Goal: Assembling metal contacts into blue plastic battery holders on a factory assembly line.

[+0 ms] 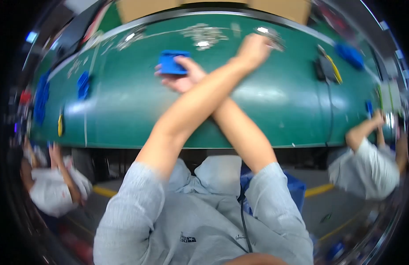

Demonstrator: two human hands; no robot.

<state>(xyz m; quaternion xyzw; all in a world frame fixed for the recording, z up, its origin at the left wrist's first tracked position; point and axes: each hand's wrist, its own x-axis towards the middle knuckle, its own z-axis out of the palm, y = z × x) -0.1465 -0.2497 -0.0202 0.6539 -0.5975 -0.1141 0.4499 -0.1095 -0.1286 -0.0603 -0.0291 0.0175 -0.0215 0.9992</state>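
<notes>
My forearms are crossed, the left one lying over the right. My left hand (pixel 254 51) reaches to the far right of the middle, its fingers curled at the edge of a pile of small shiny metal parts (pixel 277 40). The fingertips are blurred, and what they pinch, if anything, is hidden. Left of it, my right hand (pixel 183 76) grips a blue plastic block (pixel 170 62), palm beneath and thumb over its right side. The block is roughly square with a darker recess in its upper edge. Another heap of small metal parts (pixel 204 35) lies beyond, between the hands.
On the green worktop (pixel 275 110) lie more metal parts (pixel 131 37) at the far left, a blue plastic piece (pixel 83 85) and a yellow tool (pixel 60 125). A black-and-yellow tool (pixel 330 68) with a cable lies at right. Co-workers (pixel 58 185) sit on both sides.
</notes>
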